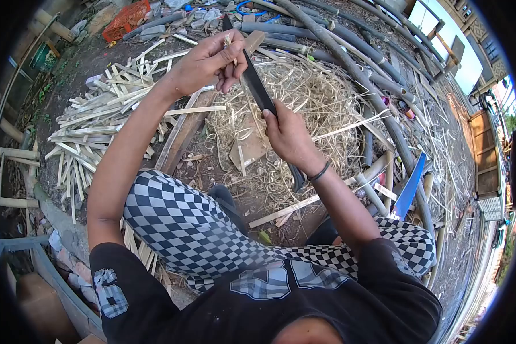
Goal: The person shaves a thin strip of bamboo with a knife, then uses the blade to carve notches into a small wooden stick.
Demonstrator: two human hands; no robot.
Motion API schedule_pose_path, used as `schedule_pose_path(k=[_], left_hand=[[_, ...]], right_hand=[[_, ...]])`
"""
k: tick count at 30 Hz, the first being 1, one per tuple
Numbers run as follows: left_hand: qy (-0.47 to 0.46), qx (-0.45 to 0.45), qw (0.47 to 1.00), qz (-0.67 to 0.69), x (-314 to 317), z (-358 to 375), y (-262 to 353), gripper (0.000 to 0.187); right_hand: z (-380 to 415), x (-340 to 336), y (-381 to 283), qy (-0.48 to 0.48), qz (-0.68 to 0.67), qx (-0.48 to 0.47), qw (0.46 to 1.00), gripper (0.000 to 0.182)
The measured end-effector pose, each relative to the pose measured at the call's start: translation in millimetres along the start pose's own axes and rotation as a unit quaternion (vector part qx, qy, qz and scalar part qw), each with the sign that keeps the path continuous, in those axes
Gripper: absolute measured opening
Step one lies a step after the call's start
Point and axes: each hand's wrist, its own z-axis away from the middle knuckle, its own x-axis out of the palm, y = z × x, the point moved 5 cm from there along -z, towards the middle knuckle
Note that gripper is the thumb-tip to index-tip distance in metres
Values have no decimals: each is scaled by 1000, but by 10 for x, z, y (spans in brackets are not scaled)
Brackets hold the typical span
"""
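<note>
My right hand is wrapped around the handle of a long machete. Its dark blade slants up and left, the tip passing beyond my left hand, and the handle's curved butt sticks out below my grip. With thumb and fingers pinched, my left hand holds a thin bamboo strip, whose pale end shows at the fingertips close to the blade. Most of that strip is hidden by the fingers and blade. Beneath both hands lies a heap of curled bamboo shavings.
Split bamboo strips are piled to the left, beside a wooden beam. Long bamboo poles lie across the back and right. A blue-bladed saw rests near my right knee. An orange crate stands at the back left.
</note>
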Motion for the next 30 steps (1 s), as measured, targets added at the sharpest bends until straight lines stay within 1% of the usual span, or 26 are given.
schedule_pose_path(k=[2, 3, 4, 5, 6, 7, 8, 9, 10, 11, 13, 15, 17, 18, 19, 20, 21, 23, 24, 25, 27, 28, 29, 30], left_hand=[[-11, 14, 1000, 18, 76, 20, 57, 35], [-16, 7, 1000, 7, -16, 1, 5, 35], [-9, 11, 1000, -14, -41, -11, 0, 39], [0, 14, 999, -30, -32, -14, -27, 44], [2, 13, 1000, -27, 17, -22, -84, 44], [100, 19, 993, -64, -3, -19, -155, 48], [197, 24, 975, -103, -28, 3, -217, 53], [292, 30, 945, -142, -69, 50, -236, 59], [321, 23, 935, -151, -104, 41, -267, 63], [324, 23, 934, -151, -100, 43, -306, 63], [347, 48, 920, -177, -40, 45, -214, 56], [351, 42, 916, -189, 13, 41, -156, 57], [353, 36, 913, -202, 28, 5, -161, 57], [346, 41, 918, -192, 34, -24, -180, 58], [338, 44, 923, -181, 63, -23, -191, 58], [343, 27, 908, -239, 85, -1, -130, 59], [344, 28, 907, -241, 71, 21, -127, 59], [385, 12, 893, -233, -55, 78, -186, 60], [389, 24, 901, -192, -111, 62, -270, 60], [385, 26, 902, -193, -131, 53, -265, 60], [374, 14, 896, -239, -155, 50, -285, 66], [376, 20, 898, -229, -92, 58, -216, 67], [375, 16, 899, -226, -65, 44, -192, 67], [370, 26, 902, -221, -44, 23, -159, 63]], right_hand=[[81, -30, -177, 32, -21, -41, 998, 26], [-19, 106, -161, 37, -34, -42, 998, 26], [-52, 182, -101, 44, -38, -36, 998, 25], [-57, 256, -7, 47, -39, -26, 998, 24], [-60, 359, 126, 44, -37, -25, 998, 24], [-59, 483, 281, 34, -25, -6, 999, 25], [-61, 590, 422, 24, -14, 12, 1000, 27], [-65, 631, 449, 21, -14, 11, 1000, 27], [-74, 657, 468, 27, -7, 5, 1000, 27], [-89, 671, 491, 34, -1, -1, 999, 28], [-117, 532, 299, 29, -7, -1, 1000, 26], [-127, 390, 89, 23, -12, 1, 1000, 24], [-129, 328, -48, 38, -42, 2, 998, 26], [-146, 494, 126, 36, -42, 5, 998, 26], [-151, 770, 452, 44, -27, 15, 999, 26], [-132, 918, 633, 53, -10, 22, 998, 27], [-122, 924, 621, 54, -11, 20, 998, 27], [-152, 942, 633, 26, -27, 41, 998, 27], [-182, 874, 588, 37, -10, 7, 999, 25], [-175, 782, 486, 41, -11, 8, 999, 25], [-170, 568, 206, 52, -21, -30, 998, 20], [-150, 491, 51, 50, -33, -18, 998, 20], [-147, 564, 67, 47, -33, -14, 998, 20], [-149, 611, 94, 90, -41, -35, 995, 19]])
